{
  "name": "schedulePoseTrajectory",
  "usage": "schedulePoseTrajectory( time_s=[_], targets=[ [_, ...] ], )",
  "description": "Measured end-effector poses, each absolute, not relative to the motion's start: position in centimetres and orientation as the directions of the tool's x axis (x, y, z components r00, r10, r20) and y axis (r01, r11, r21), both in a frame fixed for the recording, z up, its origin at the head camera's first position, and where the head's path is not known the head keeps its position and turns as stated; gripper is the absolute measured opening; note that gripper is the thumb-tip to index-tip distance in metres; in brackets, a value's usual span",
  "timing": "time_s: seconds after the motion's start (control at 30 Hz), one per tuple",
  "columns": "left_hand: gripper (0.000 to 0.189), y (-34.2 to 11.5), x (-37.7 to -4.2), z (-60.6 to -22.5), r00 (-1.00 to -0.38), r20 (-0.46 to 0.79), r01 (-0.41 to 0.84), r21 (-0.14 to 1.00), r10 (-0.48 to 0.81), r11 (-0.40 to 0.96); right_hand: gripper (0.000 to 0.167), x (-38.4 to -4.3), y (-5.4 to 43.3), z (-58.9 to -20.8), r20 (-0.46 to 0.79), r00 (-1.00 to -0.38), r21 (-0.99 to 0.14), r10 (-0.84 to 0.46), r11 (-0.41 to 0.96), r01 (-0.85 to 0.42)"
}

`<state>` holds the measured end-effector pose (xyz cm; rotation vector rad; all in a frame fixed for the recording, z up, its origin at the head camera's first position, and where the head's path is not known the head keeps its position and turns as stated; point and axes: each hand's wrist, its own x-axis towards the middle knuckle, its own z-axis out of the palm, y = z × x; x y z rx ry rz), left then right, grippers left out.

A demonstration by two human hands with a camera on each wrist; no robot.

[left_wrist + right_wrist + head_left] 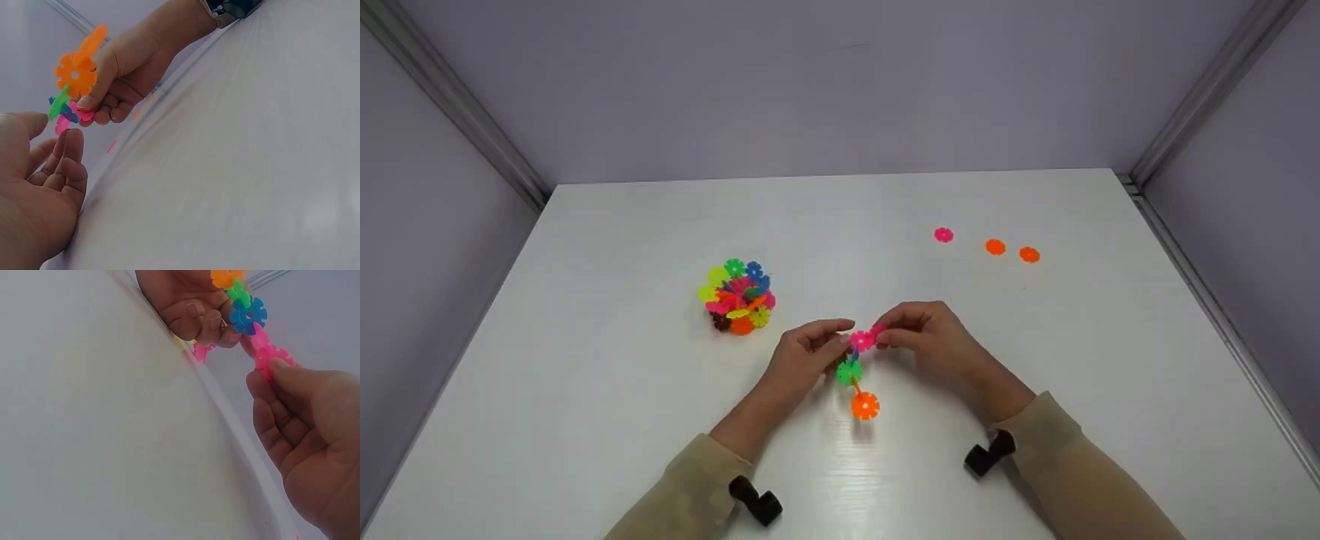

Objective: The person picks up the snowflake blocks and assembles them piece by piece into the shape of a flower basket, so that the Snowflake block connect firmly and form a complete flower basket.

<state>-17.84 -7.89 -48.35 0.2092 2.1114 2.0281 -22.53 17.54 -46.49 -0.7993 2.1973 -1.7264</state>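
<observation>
So both hands meet mid-table: left hand (808, 346) and right hand (924, 335) each pinch the short chain of notched plastic snowflake discs (856, 369) (pink, green, orange) — lifted off the white table (1035, 360). Risk: a slanted push may pop joints. Multicoloured disc ball (736, 295) at 10 o'clock.

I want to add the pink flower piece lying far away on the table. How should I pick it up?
Pinch the loose pink piece by its rim, coming straight down from above. It lies flat on the white table, so only its notched edge gives fingers a grip. The nearest orange piece sits apart to its right, leaving room on both sides.
</observation>
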Motion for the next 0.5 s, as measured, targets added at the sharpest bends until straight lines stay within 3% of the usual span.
schedulePoseTrajectory(
  time_s=[0.23,0.5],
  targets=[
    [0.031,-8.0,-17.8,-48.3,-0.962,-0.031,-0.025,0.999,0.27,0.027,0.011,-22.3,17.1,-46.4,0.129,-0.811,-0.943,-0.571,0.182,-0.278],
    [0.027,-8.0,-17.7,-48.4,-0.972,-0.084,-0.087,0.996,0.219,-0.005,0.02,-24.1,20.1,-45.6,0.123,-0.901,-0.932,-0.416,0.263,-0.249]
  ],
)
